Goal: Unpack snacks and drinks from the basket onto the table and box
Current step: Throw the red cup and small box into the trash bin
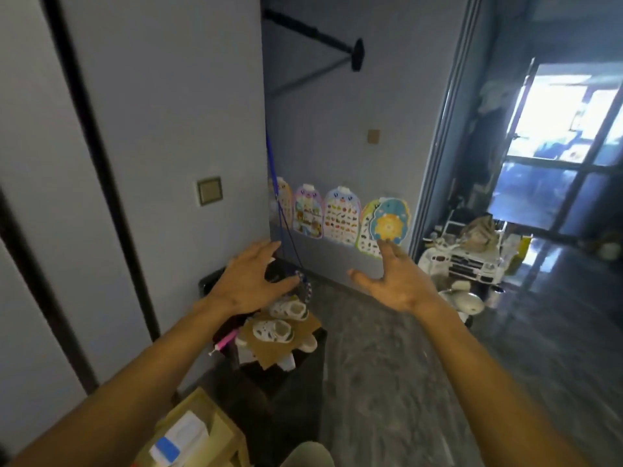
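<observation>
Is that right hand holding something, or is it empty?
Empty. The right hand is open and spread in the air, palm showing, with nothing in it.

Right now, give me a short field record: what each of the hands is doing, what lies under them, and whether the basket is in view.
left hand: open, fingers spread, holds nothing
right hand: open, palm turned inward, holds nothing
below the hands: small white shoes on cardboard atop a dark stand
cardboard box: bottom left, with a white and blue pack in it
basket: not in view
snacks, drinks: none clearly visible
right side: white toy car on the floor
wall: picture charts
</observation>
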A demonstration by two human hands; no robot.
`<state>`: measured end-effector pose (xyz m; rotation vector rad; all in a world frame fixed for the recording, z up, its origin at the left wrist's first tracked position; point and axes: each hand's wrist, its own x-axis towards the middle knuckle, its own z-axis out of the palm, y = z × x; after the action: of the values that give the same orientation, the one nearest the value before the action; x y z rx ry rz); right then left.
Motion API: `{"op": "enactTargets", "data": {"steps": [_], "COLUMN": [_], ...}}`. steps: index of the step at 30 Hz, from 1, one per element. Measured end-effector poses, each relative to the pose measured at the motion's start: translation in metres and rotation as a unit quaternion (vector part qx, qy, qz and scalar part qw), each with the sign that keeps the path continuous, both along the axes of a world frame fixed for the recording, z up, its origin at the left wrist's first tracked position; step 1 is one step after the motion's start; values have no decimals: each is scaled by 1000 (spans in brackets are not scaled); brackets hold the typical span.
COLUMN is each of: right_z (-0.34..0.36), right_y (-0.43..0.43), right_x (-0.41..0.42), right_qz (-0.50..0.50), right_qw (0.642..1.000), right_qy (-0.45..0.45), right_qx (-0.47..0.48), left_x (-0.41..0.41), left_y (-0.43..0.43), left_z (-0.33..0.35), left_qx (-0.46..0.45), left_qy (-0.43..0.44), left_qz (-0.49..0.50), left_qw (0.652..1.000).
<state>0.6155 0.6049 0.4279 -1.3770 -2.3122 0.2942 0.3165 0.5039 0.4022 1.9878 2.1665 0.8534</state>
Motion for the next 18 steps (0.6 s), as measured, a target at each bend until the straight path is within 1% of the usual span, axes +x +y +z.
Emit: {"op": "enactTargets", "data": {"steps": [3,7,11,14,16,18], "right_z": [23,30,26,8,-4,-2], "right_y": [-8,-14,-23,-12,-6,-25], "right_x": [-4,-21,-51,-87,-115,-141], "right_qz": [3,25,50,98,134,153], "right_qw": [1000,998,997,992,988,985], "right_qy": [4,39,36,66,69,67], "right_qx": [20,32,38,31,31,33], "left_x": [-1,-6,-15,-28,-42,-59], "left_y": [-20,-43,-67,-91,-112,-137], "left_z": [29,39,36,29,23,16], "left_qx": [9,29,41,39,38,34], "left_qy": [21,44,55,45,41,41], "left_qz": [36,88,147,195,232,269], "left_qw": [999,995,987,979,971,962]}}
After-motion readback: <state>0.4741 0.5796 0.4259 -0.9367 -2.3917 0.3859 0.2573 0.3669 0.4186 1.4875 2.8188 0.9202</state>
